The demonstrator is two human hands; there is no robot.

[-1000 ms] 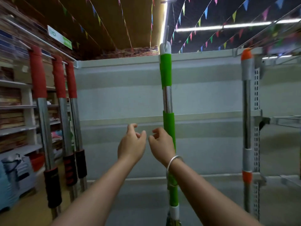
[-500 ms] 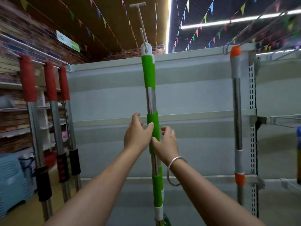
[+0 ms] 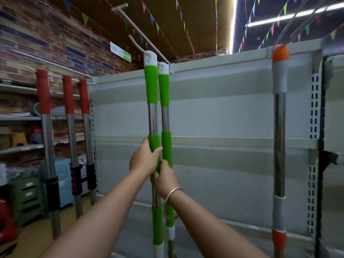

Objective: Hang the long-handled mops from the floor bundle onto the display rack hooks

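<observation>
Two green-gripped mops hang side by side from a long white hook (image 3: 138, 46) on top of the grey display rack (image 3: 223, 118). The front green mop (image 3: 151, 86) has its white cap on the hook's tip; the rear green mop (image 3: 164, 90) hangs just behind it to the right. My left hand (image 3: 143, 159) is wrapped around the front mop's middle green grip. Directly below, my right hand (image 3: 164, 178), with a silver bangle on the wrist, is closed on the same shaft and touches the rear mop. The mop heads are out of view.
Three red-gripped mops (image 3: 68, 94) hang from a rail at the left. An orange-and-grey mop (image 3: 279, 112) hangs at the right beside a perforated upright (image 3: 314, 108). Shelves, a blue drawer unit (image 3: 64, 175) and a red object (image 3: 6, 220) stand at the left.
My hands, open and apart from the pole a second ago, have closed on the front green mop. The view has shifted, and a second green mop shows behind it.
</observation>
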